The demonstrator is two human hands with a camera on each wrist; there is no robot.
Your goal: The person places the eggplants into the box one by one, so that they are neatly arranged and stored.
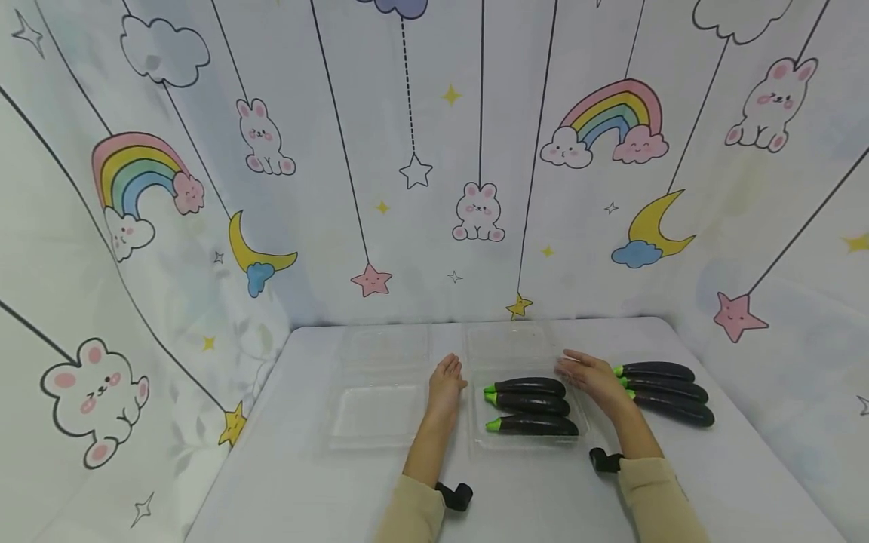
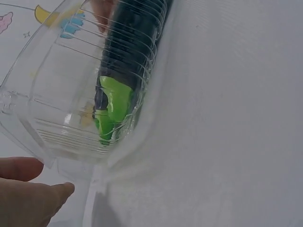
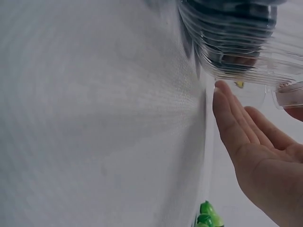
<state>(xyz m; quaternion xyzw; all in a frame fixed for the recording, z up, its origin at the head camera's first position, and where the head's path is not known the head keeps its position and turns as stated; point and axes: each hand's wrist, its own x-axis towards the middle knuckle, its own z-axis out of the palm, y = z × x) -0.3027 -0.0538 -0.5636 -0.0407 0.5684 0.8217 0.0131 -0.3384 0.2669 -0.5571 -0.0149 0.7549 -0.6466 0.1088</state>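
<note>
A transparent plastic container (image 1: 475, 441) with a hinged lid (image 1: 514, 343) laid back stands in front of me. Three eggplants (image 1: 529, 406) lie in it side by side, green stem ends to the left. My left hand (image 1: 446, 392) is at the container's left side, fingers extended forward. In the left wrist view, the thumb and a fingertip (image 2: 68, 188) show right by the container's corner. On the opposite side is my right hand (image 1: 594, 377), its straight fingers (image 3: 229, 120) alongside the container wall in the right wrist view. Neither hand grips anything.
Left of my left hand stands a second transparent container (image 1: 376, 415), its lid folded back too. Three more eggplants (image 1: 668, 392) lie on the white table (image 1: 285, 483) just right of my right hand. A patterned cloth (image 1: 434, 249) hangs behind and along both sides.
</note>
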